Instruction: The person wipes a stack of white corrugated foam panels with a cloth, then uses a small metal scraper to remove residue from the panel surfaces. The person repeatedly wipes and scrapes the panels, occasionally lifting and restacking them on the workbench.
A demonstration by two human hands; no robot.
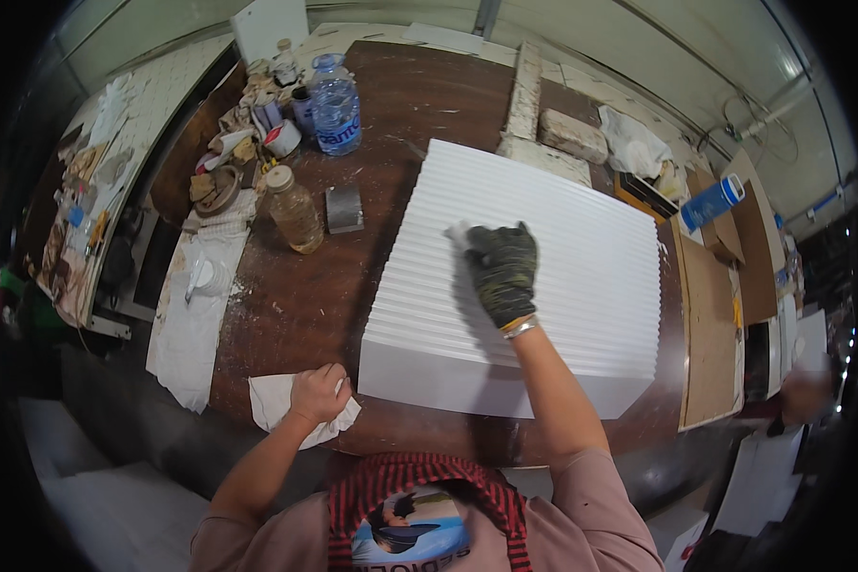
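A large white panel with a ribbed top [562, 276] and a smooth front side lies on the brown worktable [286, 315]. Over its ribs is my right hand [502, 272], in a dark camouflage glove, its fingers closed round a small whitish wad [459, 233] that looks like cloth. At the table's front edge, left of the panel, my bare left hand [321, 393] is closed on a white cloth [272, 396], which lies crumpled under it. The fingertips of both hands are partly hidden.
Left of the panel stand a bottle of yellowish liquid [294, 212], a grey block [344, 209] and a large clear blue-tinted bottle [336, 110]. Rags and cans crowd behind them. Rightward are a plaster-smeared block [573, 135], a blue bottle [710, 203] and a tan board [707, 334].
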